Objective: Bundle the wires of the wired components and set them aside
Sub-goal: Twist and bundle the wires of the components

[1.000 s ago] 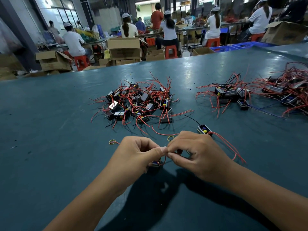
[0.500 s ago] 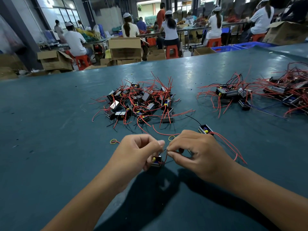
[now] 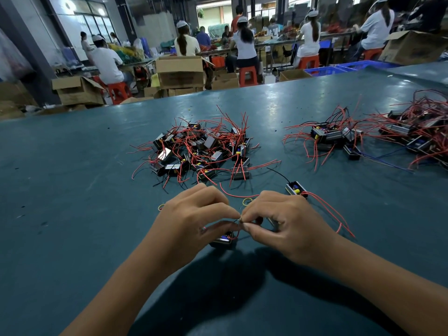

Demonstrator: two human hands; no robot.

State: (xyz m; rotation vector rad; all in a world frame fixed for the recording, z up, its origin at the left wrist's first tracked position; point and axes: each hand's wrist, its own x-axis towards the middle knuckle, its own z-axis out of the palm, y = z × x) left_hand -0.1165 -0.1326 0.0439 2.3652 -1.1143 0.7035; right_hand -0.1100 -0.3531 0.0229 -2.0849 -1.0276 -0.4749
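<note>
**Tiny wires, tiny margin for error**

Teal workbench [image 3: 72,190], scuffed and a bit shiny, with a busy workshop behind it. Front and centre, a small black boxy component [image 3: 221,239] sits on the bench right under the person's fingers, its thin red wires [image 3: 236,232] looping up to where both hands meet. The left hand [image 3: 191,221] is curled with fingertips pinching the wires at the top; the right hand [image 3: 286,225] is curled too, thumb and forefinger pinching the same strands from the other side. Looks like the gathering or twisting step, so this one isn't bundled yet.

What could go wrong, judging from here: the wires are thin and springy, so if either pinch loosens the loop will probably pop open. Pull too hard and the light little box could get dragged or tipped.

Just beyond the right hand lies a yellow rubber band [image 3: 247,201], another [image 3: 161,206] sits beside the left hand, and a second component [image 3: 296,189] trails long red leads [image 3: 332,212] that could snag a wrist. Farther out is a messy pile [image 3: 201,151] of boxes and red wire, another clump [image 3: 332,137] to the right, and a bigger tangle [image 3: 417,127] at the edge.
</note>
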